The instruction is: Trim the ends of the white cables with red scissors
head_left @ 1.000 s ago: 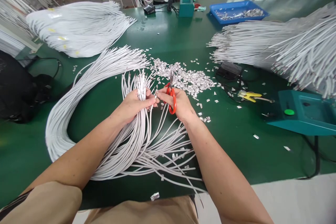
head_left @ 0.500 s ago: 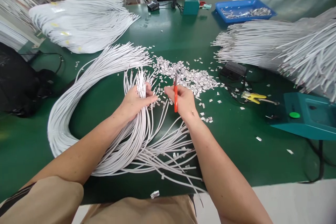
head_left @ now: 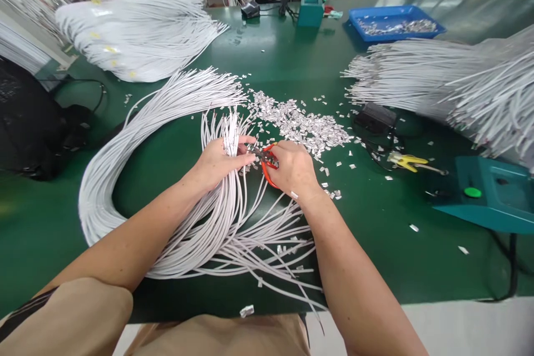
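White cables (head_left: 221, 222): fanned across the green table (head_left: 396, 267) nearest the person. They look light, limp and slippery singly, so best gripped bunched near the ends.
Left hand (head_left: 217, 162): closed round the cable ends.
Right hand (head_left: 293, 169): clasping red scissors (head_left: 267, 167), with the tips at those ends.
Clippings (head_left: 300, 125): heaped just beyond.

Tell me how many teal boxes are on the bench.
2: the far teal box, left of the blue tray; the near teal box, right of the yellow-handled tool. Cable bundles might hide more.
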`<action>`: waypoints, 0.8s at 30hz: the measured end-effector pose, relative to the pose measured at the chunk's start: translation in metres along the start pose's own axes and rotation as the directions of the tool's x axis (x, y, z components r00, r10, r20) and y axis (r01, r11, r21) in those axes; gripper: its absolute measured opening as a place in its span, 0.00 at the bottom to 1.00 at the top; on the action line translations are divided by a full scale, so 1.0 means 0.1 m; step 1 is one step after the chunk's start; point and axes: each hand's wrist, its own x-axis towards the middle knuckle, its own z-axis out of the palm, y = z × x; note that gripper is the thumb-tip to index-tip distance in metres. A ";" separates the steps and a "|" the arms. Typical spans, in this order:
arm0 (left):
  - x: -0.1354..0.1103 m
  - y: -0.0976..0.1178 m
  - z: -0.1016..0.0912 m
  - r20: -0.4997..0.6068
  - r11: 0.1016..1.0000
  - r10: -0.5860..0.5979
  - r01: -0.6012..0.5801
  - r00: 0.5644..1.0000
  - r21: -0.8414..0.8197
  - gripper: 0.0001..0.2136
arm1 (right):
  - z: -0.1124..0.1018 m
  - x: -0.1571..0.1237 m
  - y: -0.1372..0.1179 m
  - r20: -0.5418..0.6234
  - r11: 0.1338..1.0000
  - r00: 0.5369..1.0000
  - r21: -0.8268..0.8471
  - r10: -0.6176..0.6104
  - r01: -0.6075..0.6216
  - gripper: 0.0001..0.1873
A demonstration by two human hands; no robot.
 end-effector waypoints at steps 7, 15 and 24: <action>0.02 -0.02 -0.02 -0.043 0.991 0.033 -0.027 0.999 0.128 0.17 | -0.08 0.00 -0.02 0.075 0.987 0.997 -0.159 -0.015 0.027 0.12; 0.01 0.01 -0.04 -0.019 0.978 0.063 -0.058 0.998 0.202 0.14 | -0.14 0.01 -0.02 0.043 0.993 0.993 0.029 0.111 -0.112 0.18; 0.02 0.04 -0.01 -0.017 0.968 0.072 -0.065 0.997 0.244 0.16 | -0.14 0.01 -0.04 0.025 0.992 1.000 -0.126 0.001 0.002 0.15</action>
